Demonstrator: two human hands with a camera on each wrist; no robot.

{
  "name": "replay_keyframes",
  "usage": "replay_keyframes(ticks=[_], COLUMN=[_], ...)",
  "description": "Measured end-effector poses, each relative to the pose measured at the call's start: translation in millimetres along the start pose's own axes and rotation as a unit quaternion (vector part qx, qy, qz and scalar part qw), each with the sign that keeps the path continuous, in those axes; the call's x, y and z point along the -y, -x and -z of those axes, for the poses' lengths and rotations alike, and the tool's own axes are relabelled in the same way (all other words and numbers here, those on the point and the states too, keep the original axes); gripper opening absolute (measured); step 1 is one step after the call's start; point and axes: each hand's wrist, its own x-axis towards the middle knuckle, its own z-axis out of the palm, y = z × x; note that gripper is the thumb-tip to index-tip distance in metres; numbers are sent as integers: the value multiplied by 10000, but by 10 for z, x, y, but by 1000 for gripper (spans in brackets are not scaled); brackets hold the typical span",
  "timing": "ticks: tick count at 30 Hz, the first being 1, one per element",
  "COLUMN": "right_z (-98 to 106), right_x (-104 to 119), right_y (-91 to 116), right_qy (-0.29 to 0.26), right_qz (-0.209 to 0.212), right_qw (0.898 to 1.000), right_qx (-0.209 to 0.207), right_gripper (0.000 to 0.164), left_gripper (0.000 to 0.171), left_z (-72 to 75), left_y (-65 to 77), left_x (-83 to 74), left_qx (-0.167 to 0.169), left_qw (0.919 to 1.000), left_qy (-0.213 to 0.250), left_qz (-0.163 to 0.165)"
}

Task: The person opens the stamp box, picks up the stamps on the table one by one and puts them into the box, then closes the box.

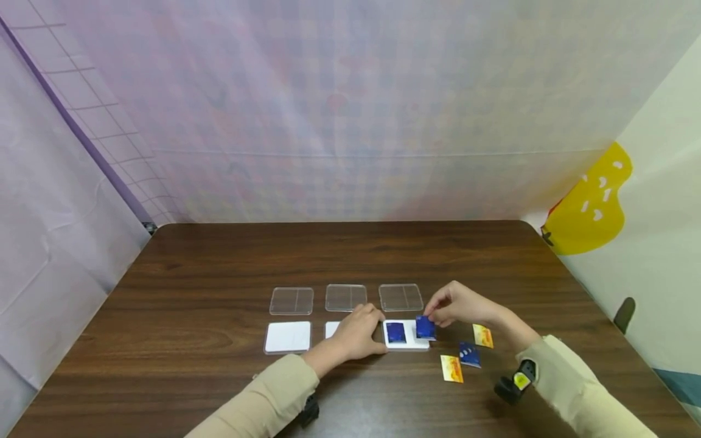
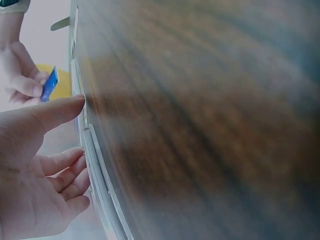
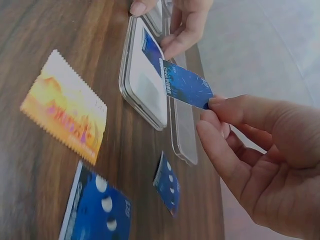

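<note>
In the head view my right hand (image 1: 454,304) pinches a blue stamp (image 1: 425,327) by its edge between thumb and forefinger, above the right half of a white-lined clear plastic case (image 1: 411,342). Another blue stamp (image 1: 396,333) lies on that case's left half. My left hand (image 1: 358,331) holds the left end of the same case, thumb at the near corner and fingers at the far one. The right wrist view shows the pinched stamp (image 3: 187,87) tilted over the white insert (image 3: 150,95).
Right of the case lie orange stamps (image 1: 451,368) and a blue moon-phase stamp (image 1: 469,354). A second white-lined case (image 1: 288,337) sits at left; another is partly under my left hand. Three clear lids (image 1: 401,297) form a row behind, on the wooden table (image 1: 219,261).
</note>
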Motion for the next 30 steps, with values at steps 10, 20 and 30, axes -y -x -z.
replay_keyframes(ticks=[10, 20, 30], right_z=[-126, -219, -298], right_x=[-95, -114, -93], right_y=[-162, -186, -163], right_qy=[-31, 1101, 1613], right_qz=[-77, 200, 399], right_qw=[9999, 9924, 9832], right_qx=[-57, -514, -757], right_gripper=[11, 7, 4], left_gripper=[54, 55, 54], left_z=[-7, -4, -2], left_y=[-4, -2, 5], left_x=[2, 1, 4], left_qx=[-39, -38, -68], left_qw=[10000, 10000, 10000], left_qy=[73, 61, 44], left_qz=[11, 34, -21])
